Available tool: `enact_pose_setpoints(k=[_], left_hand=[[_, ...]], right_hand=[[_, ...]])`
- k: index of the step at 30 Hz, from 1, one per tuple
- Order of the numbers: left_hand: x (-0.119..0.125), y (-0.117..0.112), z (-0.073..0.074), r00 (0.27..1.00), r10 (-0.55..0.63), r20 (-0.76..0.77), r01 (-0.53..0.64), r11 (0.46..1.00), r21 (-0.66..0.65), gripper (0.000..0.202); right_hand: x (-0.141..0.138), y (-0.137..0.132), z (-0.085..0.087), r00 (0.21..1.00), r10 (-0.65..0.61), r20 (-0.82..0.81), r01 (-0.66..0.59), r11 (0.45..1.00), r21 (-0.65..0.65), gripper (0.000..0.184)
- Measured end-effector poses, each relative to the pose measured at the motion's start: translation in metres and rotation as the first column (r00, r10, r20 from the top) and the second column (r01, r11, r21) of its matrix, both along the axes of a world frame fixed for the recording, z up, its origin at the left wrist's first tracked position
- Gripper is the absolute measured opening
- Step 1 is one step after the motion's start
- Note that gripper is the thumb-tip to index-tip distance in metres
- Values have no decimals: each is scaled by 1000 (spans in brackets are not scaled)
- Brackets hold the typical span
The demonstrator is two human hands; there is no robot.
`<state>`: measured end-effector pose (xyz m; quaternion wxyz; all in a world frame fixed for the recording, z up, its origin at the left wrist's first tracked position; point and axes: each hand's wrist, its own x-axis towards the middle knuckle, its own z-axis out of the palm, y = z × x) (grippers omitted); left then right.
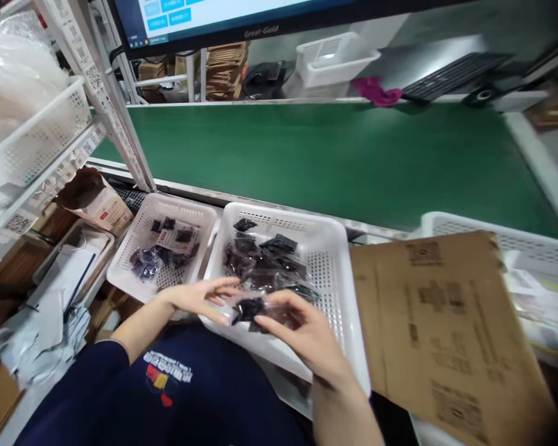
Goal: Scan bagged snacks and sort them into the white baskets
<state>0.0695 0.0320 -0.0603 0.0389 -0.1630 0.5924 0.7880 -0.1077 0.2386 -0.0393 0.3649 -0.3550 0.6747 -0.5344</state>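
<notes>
My right hand pinches a small clear plastic bag with dark contents, held above the near edge of a white perforated basket. What exactly the bag contains cannot be made out. On the bag's other side is my left hand, fingers stretched and apart; whether it touches the plastic is unclear. Several similar dark plastic packets lie in the basket beneath. Just to the left stands a smaller white basket with blue and dark packets inside.
A cardboard sheet lies right of the baskets, partly over another white basket. Behind runs a green conveyor surface, with a monitor above. A shelf post and an opened carton stand left.
</notes>
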Motion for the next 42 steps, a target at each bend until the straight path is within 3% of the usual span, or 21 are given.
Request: enact_pose_setpoints(k=[1, 2, 3, 4, 5, 6, 8, 9, 11, 14, 16, 19, 24, 26, 30, 35, 37, 39, 42], left_hand=[[9, -20, -1, 998, 68, 7, -67, 991, -118, 93], [19, -41, -4, 983, 181, 25, -167, 945, -281, 88], [31, -62, -10, 944, 327, 54, -261, 834, -486, 83], [43, -81, -19, 886, 447, 121, -244, 673, -698, 82], [54, -97, -31, 818, 524, 236, -95, 528, -844, 88], [64, -109, -44, 738, 568, 364, 112, 429, -896, 98], [79, -119, -71, 594, 559, 579, 466, 348, -813, 117], [83, -118, -84, 551, 541, 636, 564, 320, -761, 121], [88, -110, -103, 543, 526, 654, 638, 248, -729, 116], [89, -98, -112, 604, 508, 614, 636, 156, -756, 96], [91, -97, -109, 666, 443, 600, 597, 167, -785, 84], [92, -102, -104, 740, 352, 573, 508, 266, -819, 73], [84, -104, -107, 792, 299, 532, 394, 416, -820, 55], [79, -103, -107, 803, 303, 513, 353, 451, -820, 44], [76, -106, -89, 807, 297, 511, 360, 438, -824, 36], [82, -119, -45, 828, 366, 424, 276, 391, -878, 23], [83, -124, -27, 838, 432, 334, 135, 430, -893, 23], [80, -124, -11, 819, 533, 212, -109, 508, -854, 20], [65, -115, 5, 738, 667, 102, -453, 602, -657, 15]], right_hand=[[-5, 8, -6, 994, -89, -71, 92, 995, 43, 55], [-10, 16, -12, 974, -168, -153, 182, 980, 82, 63], [-15, 24, -19, 946, -228, -229, 258, 960, 112, 75], [-19, 30, -26, 922, -269, -280, 314, 940, 132, 86], [-22, 34, -32, 910, -289, -297, 342, 929, 143, 95], [-23, 37, -37, 912, -293, -288, 344, 927, 148, 99], [-22, 37, -42, 931, -278, -237, 315, 939, 138, 98], [-19, 35, -42, 941, -258, -218, 290, 948, 131, 96], [-13, 28, -38, 954, -206, -215, 236, 964, 123, 92], [-5, 18, -29, 960, -142, -241, 172, 979, 106, 84], [-3, 16, -25, 960, -111, -257, 138, 986, 90, 77], [-1, 18, -25, 964, -89, -251, 116, 989, 95, 72], [3, 18, -29, 963, -100, -251, 123, 989, 78, 69], [5, 16, -30, 963, -87, -257, 106, 992, 63, 66], [6, 22, -29, 956, -67, -285, 86, 995, 55, 59], [1, 33, -27, 962, -104, -254, 121, 991, 52, 54], [2, 28, -27, 966, -103, -235, 112, 993, 24, 53], [5, 16, -26, 973, -67, -223, 67, 998, -10, 53], [18, -12, -27, 965, 32, -259, -55, 995, -81, 65]])
